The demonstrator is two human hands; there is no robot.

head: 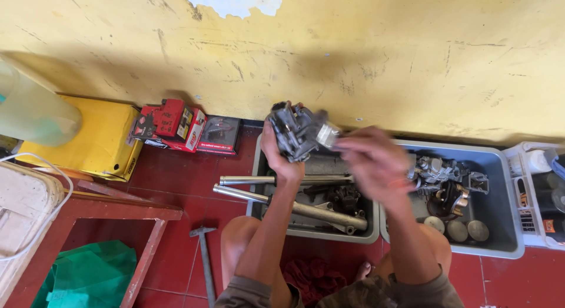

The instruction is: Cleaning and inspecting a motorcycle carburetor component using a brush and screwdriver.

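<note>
My left hand (278, 156) is raised in front of me, gripping a grey metal carburetor (298, 130) from below. My right hand (371, 161) is blurred, its fingers at the carburetor's right end; whether they grip it is unclear. Both hands hover above a grey plastic tray (256, 184) holding two metal fork tubes (276, 197) and dark parts.
A second grey tray (500, 225) at right holds engine parts and round discs. A white crate (538, 196) stands at far right. Red boxes (176, 124) and a yellow box (97, 137) sit by the yellow wall. A hammer (204, 255) lies on the red floor, near a red wooden frame (120, 211).
</note>
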